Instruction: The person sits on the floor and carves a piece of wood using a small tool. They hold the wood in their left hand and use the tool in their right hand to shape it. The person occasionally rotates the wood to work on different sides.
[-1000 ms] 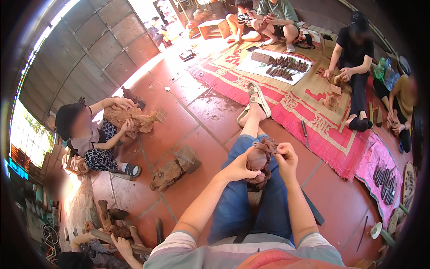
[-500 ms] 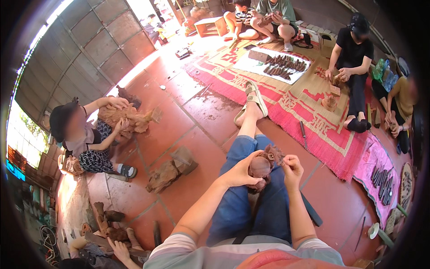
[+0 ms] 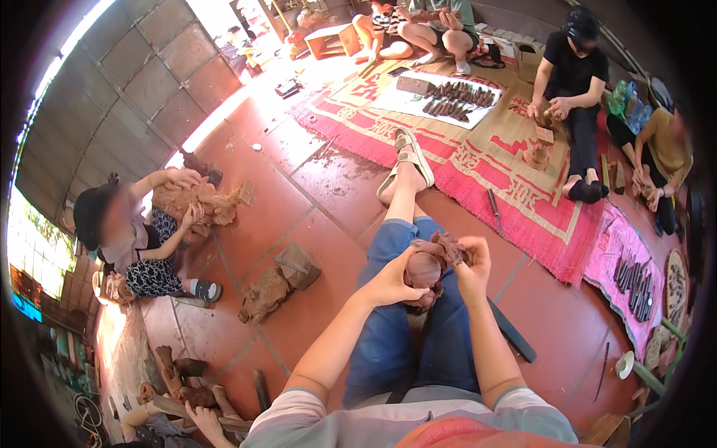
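A brown wood carving (image 3: 424,270) with a smooth rounded face and a knobbly, ragged rim rests between my thighs. My left hand (image 3: 390,285) is wrapped round its left side, the thumb along the lower edge. At the upper right of the carving, my right hand (image 3: 473,267) has its fingers bent closed against the ragged brown part. Whether that part belongs to the carving or is a separate scrap, I cannot tell, as my fingers partly hide it. A dark flat strip (image 3: 511,330) lies on the floor beside my right thigh.
A rough wood block (image 3: 269,293) stands on the tiles to my left, near a person holding a large carving (image 3: 202,201). A red patterned mat (image 3: 463,194) spreads ahead, with a chisel-like tool (image 3: 494,211) at its edge. Several slim tools (image 3: 635,287) lie on pink cloth.
My right hand has shifted up and inward, from pinching the outer tip of the ragged part to closing over it against the carving. The whole view has shifted slightly.
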`<state>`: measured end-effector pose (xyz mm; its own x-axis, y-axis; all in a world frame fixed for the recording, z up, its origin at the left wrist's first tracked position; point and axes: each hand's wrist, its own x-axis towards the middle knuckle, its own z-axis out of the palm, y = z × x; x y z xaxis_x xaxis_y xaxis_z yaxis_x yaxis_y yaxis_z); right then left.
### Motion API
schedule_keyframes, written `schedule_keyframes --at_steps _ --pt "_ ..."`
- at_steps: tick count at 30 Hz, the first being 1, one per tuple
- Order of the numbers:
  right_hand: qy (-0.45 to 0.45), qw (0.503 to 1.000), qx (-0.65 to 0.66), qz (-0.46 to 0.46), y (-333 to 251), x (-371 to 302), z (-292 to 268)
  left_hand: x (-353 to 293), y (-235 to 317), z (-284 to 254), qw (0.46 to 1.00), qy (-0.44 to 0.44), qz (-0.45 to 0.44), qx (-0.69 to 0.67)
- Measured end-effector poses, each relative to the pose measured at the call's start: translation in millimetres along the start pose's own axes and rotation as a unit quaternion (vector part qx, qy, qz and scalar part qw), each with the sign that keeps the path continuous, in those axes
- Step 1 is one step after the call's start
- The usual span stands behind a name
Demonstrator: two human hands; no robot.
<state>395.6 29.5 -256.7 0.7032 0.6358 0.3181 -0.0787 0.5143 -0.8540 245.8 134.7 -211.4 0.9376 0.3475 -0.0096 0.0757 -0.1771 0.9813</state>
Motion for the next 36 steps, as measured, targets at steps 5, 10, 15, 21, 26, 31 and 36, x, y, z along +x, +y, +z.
schedule_keyframes --at_steps 5,10,15,21,26,31,36 --pt "-0.038 0.999 0.02 -0.018 9.3 3.2 -21.3 -1.3 10.7 -0.3 0.999 -0.006 -0.036 -0.011" --pt "-0.016 0.998 -0.037 -0.054 -1.3 -0.7 -12.3 -1.7 9.6 3.2 1.0 -0.004 -0.024 -0.002" --pt "-0.01 0.999 0.015 -0.047 9.8 1.8 -8.3 0.0 1.6 5.0 1.0 0.02 -0.01 -0.004" --pt "-0.014 0.998 -0.025 -0.048 1.4 -1.9 -5.1 -3.5 -4.7 2.0 0.999 0.032 -0.026 0.029" --pt "-0.014 0.999 0.029 -0.018 7.8 -2.4 -11.1 -2.7 6.2 4.2 0.999 0.014 -0.041 -0.017" --pt "-0.017 0.999 -0.02 -0.029 -1.2 -3.3 -12.7 -1.8 5.0 5.9 0.999 0.022 -0.009 0.022" --pt "-0.016 1.0 -0.006 -0.005 2.1 -2.6 -11.2 -2.9 9.4 2.9 0.997 -0.002 -0.072 -0.007"
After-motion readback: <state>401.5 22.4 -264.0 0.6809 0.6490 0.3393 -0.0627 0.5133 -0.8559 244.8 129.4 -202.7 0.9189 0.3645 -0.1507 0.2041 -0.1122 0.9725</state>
